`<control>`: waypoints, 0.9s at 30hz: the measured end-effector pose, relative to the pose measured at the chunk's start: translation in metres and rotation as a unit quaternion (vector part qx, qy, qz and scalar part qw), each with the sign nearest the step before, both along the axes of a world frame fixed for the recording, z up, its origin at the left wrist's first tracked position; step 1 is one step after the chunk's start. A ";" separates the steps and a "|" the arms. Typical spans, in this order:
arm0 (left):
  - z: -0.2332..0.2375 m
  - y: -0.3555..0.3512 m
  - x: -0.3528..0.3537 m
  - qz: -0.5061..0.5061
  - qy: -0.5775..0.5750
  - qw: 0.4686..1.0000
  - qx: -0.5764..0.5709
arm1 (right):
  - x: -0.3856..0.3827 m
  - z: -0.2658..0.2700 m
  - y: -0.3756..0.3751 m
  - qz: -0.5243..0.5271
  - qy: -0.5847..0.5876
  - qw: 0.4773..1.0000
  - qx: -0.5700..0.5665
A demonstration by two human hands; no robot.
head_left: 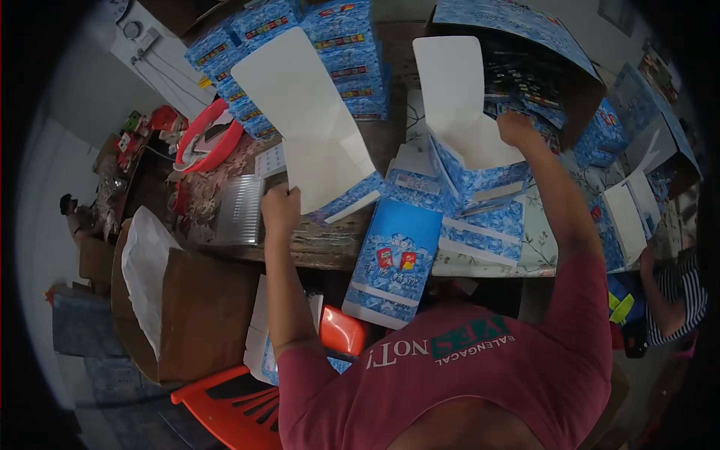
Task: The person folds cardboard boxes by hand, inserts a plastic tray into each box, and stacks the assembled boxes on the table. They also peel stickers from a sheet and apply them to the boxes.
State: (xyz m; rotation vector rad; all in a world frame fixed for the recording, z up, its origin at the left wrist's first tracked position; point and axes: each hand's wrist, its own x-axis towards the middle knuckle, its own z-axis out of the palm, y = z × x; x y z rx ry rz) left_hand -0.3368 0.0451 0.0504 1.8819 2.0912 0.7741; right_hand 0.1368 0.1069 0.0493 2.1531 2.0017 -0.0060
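My left hand (pixel 280 208) is closed at the left edge of an open folding carton (pixel 319 154), white inside and blue ice-patterned outside. Its tall lid stands up and leans to the left. My right hand (pixel 517 130), also closed, is at the right side of a second open carton (pixel 469 142) of the same kind, lid raised. Between and below the two, flat blue printed cartons (pixel 397 251) lie overlapping at the table's near edge. What my fingertips pinch is partly hidden.
Stacked blue boxes (pixel 345 52) stand at the back. At the back right, a large carton (pixel 540 82) holds many dark packets. A red round basin (pixel 211 139) and a ridged metal tray (pixel 238 210) are left. A brown carton (pixel 202 300) stands lower left; a co-worker's striped sleeve (pixel 679 292) shows right.
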 end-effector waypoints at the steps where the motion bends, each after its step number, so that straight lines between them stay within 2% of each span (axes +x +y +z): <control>1: 0.001 -0.017 0.004 0.006 0.017 1.000 -0.002 | -0.011 0.012 -0.007 0.018 0.022 0.998 0.063; 2: 0.008 -0.039 0.013 -0.002 -0.008 1.000 -0.014 | -0.022 0.024 -0.016 0.034 0.044 0.990 0.127; 3: 0.008 -0.060 0.025 -0.009 -0.036 0.999 -0.025 | -0.043 0.036 -0.025 0.119 0.082 0.957 0.251; 4: -0.004 -0.075 0.034 -0.029 -0.104 0.994 -0.026 | -0.073 0.047 -0.041 0.199 0.120 0.901 0.367; 5: -0.017 -0.089 0.043 -0.050 -0.171 0.984 -0.028 | -0.105 0.065 -0.066 0.221 0.221 0.899 0.307; 6: -0.007 -0.104 0.061 -0.046 -0.253 0.963 -0.082 | -0.136 0.077 -0.091 0.236 0.318 0.885 0.245; 7: 0.006 -0.113 0.071 -0.043 -0.332 0.933 -0.132 | -0.160 0.071 -0.109 0.276 0.342 0.883 0.163; 8: 0.000 -0.112 0.067 -0.049 -0.343 0.927 -0.143 | -0.179 0.064 -0.122 0.314 0.363 0.874 0.081; 9: -0.011 -0.105 0.060 -0.049 -0.343 0.927 -0.144 | -0.198 0.053 -0.130 0.321 0.305 0.896 0.038; 10: -0.024 -0.091 0.052 -0.023 -0.353 0.933 -0.071 | -0.211 0.040 -0.134 0.328 0.246 0.912 -0.005; 11: -0.035 -0.076 0.047 0.004 -0.360 0.933 0.003 | -0.218 0.028 -0.134 0.328 0.246 0.912 -0.004; 13: -0.045 -0.043 0.055 -0.053 -0.336 0.916 0.214 | -0.230 0.004 -0.131 0.289 0.246 0.916 -0.129; 14: -0.044 -0.030 0.062 -0.055 -0.334 0.916 0.215 | -0.232 -0.010 -0.128 0.288 0.248 0.916 -0.127; 16: -0.043 -0.007 0.077 -0.139 -0.272 0.914 0.266 | -0.231 -0.031 -0.124 0.274 0.388 0.854 -0.211; 17: -0.047 0.004 0.078 -0.144 -0.274 0.913 0.265 | -0.229 -0.030 -0.123 0.269 0.388 0.856 -0.209; 19: -0.055 0.021 0.077 -0.235 -0.375 0.895 0.059 | -0.224 -0.025 -0.123 0.248 0.370 0.859 -0.252; 20: -0.051 0.022 0.073 -0.245 -0.377 0.892 0.058 | -0.215 -0.019 -0.126 0.239 0.370 0.863 -0.246; 22: -0.044 0.015 0.063 -0.150 -0.221 0.963 0.036 | -0.188 0.006 -0.138 0.325 0.359 0.873 0.052; 24: -0.053 0.005 0.064 -0.141 -0.436 0.877 0.145 | -0.157 0.030 -0.135 0.269 0.266 0.869 0.319; 25: -0.056 -0.002 0.064 -0.143 -0.442 0.874 0.140 | -0.143 0.031 -0.128 0.265 0.261 0.873 0.316; 27: -0.050 -0.025 0.060 -0.098 -0.393 0.907 0.112 | -0.124 0.024 -0.114 0.157 0.145 0.958 0.189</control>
